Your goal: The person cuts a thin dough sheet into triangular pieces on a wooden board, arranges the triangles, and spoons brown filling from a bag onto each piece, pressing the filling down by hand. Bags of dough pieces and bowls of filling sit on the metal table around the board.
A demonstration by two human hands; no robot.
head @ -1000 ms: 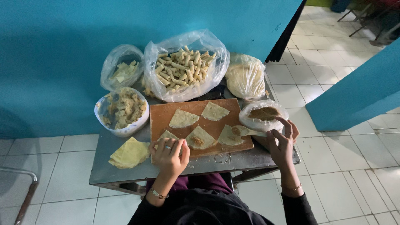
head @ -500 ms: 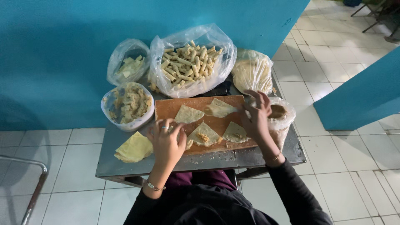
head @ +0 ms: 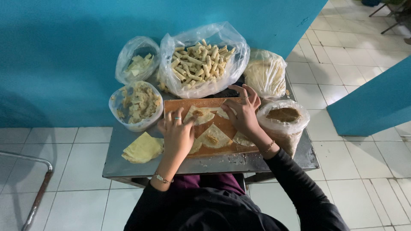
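Bags first: big clear bag (head: 203, 64) full of rolled pastries; small bag (head: 138, 64) with pale pieces; tub (head: 136, 105) lined with plastic, chopped filling; bag (head: 265, 72) of stacked wrappers; bag (head: 283, 119) with brown filling. Wooden board (head: 209, 147) on metal table (head: 274, 160) carries triangular wrappers (head: 214, 137). Left hand (head: 177, 134) flat, fingers spread on wrapper. Right hand (head: 244, 113) pinching upper wrapper. Since earlier frame: right hand moved from brown filling bag onto board.
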